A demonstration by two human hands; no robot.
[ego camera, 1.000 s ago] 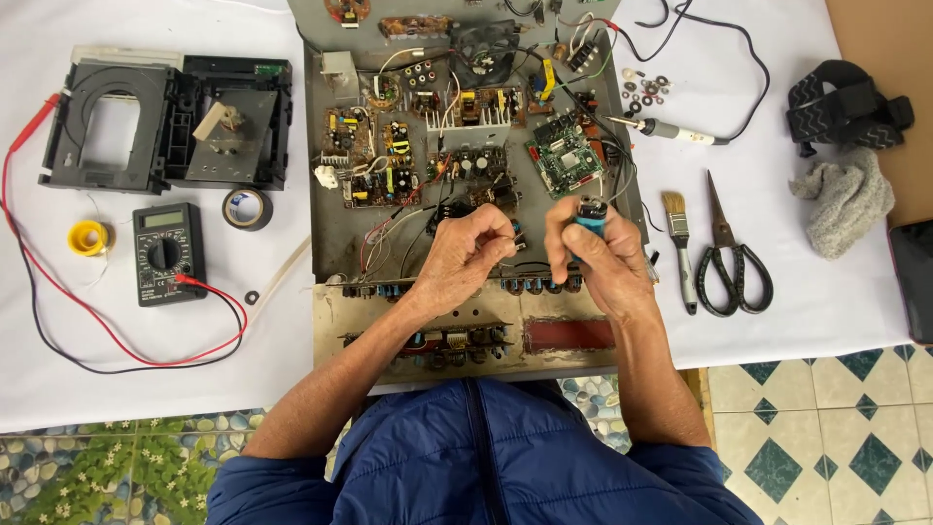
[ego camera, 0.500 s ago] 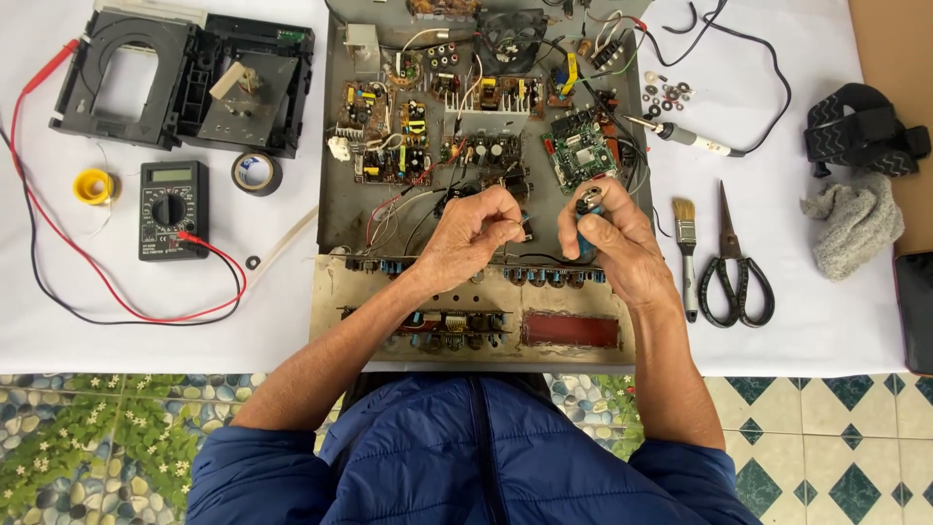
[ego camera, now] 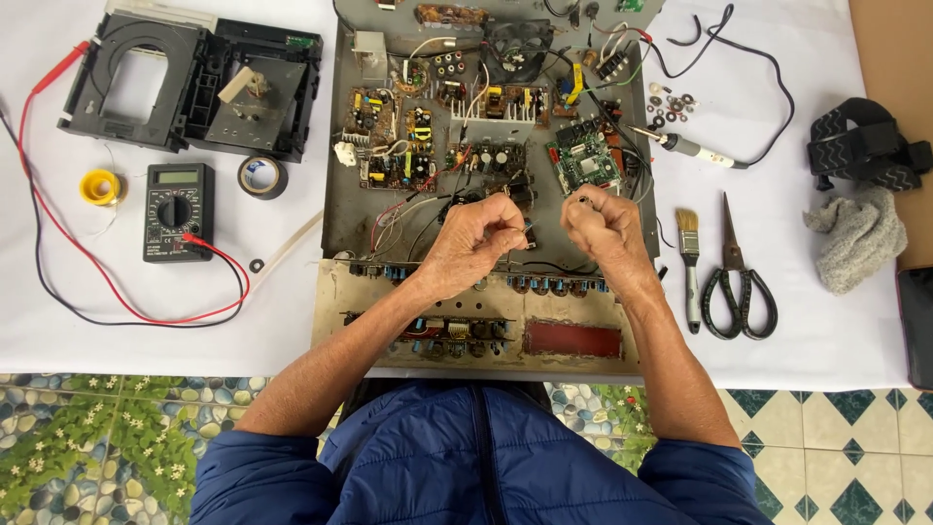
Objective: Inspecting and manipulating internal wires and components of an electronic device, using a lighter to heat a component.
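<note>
Hands (ego camera: 539,238) mid-chassis (ego camera: 389,224), tools beside right edge

Your jacket (ego camera: 476,467) is blue; the chassis (ego camera: 340,194) grey, with a green board (ego camera: 583,160) far right. Left, the black multimeter (ego camera: 178,211) trails red leads (ego camera: 58,233) beside yellow solder (ego camera: 100,186).

The setting was identified as a home electronics repair bench. A table covered with a white cloth (ego camera: 146,321) was set over a patterned tiled floor (ego camera: 836,447). An opened metal chassis (ego camera: 340,194) filled with circuit boards was laid at the centre. A multimeter (ego camera: 178,210) with red and black leads, a soldering iron (ego camera: 680,146), a solder spool (ego camera: 100,186), a tape roll (ego camera: 261,177), a brush (ego camera: 689,262) and scissors (ego camera: 737,277) were arranged around it.
</note>
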